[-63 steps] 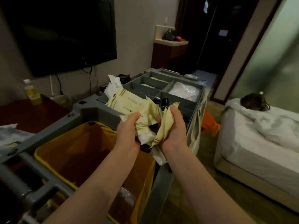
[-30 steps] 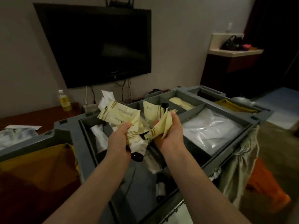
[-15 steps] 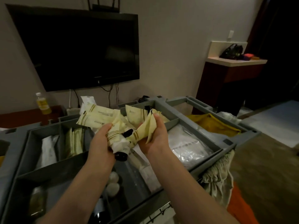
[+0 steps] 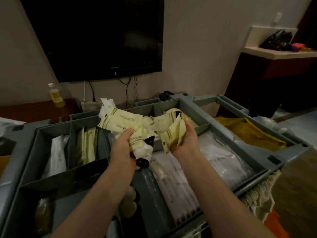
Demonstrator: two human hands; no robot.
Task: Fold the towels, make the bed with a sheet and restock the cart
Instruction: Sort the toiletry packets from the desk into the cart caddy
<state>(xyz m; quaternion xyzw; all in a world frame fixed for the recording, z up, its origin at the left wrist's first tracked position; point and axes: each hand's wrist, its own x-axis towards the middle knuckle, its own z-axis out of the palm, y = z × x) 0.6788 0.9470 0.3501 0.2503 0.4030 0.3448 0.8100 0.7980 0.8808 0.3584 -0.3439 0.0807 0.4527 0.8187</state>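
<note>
Grey cart tray [image 4: 24, 160], split into compartments. Cream striped packets [image 4: 120, 121] bunched in left hand [image 4: 123, 145] with a white, black-capped bottle [image 4: 143, 157]. More crumpled packets [image 4: 173, 134] in right hand [image 4: 185, 141]. Both bundles held above the tray.

Grey cart [image 4: 188, 102], pale yellow packets [image 4: 120, 119] with olive-brown stripes, white tube [image 4: 144, 150] with black cap, black TV [image 4: 103, 40], yellow bottle [image 4: 55, 97] with white cap, mustard cloth [image 4: 248, 133], white plastic bags [image 4: 223, 157], orange cloth [image 4: 274, 227], reddish-brown worktop [image 4: 34, 109], beige wall [image 4: 197, 48]
</note>
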